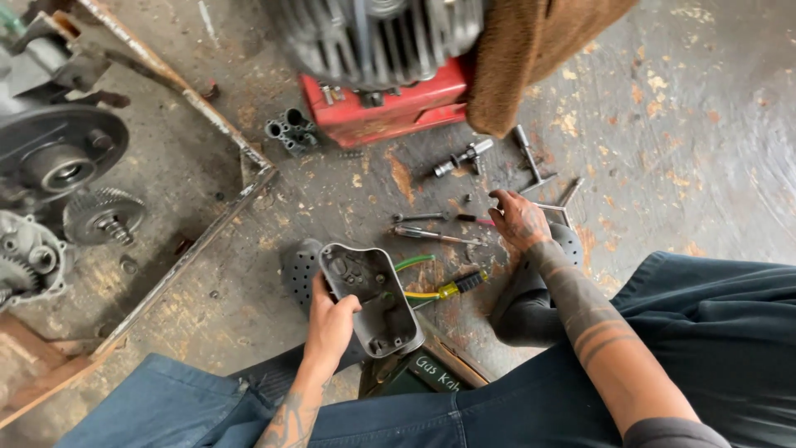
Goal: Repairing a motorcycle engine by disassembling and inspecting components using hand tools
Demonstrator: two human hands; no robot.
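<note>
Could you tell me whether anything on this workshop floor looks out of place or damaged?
Nothing looks broken. Small tools lie scattered on the stained concrete floor near the right hand, rather than in a tray. The left hand holds a grey metal cover, inside facing up. Loose gears lie at the left.

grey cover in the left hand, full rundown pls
The grey metal engine cover is a rounded-rectangular cast shell, dull and grimy. Its hollow inside faces the camera, showing raised bosses and small holes. It is tilted, held off the stained concrete floor. The left hand grips its left edge, thumb over the rim. It hangs above a black perforated sandal, with a yellow-handled screwdriver lying just to its right; whether they touch cannot be told.
</note>
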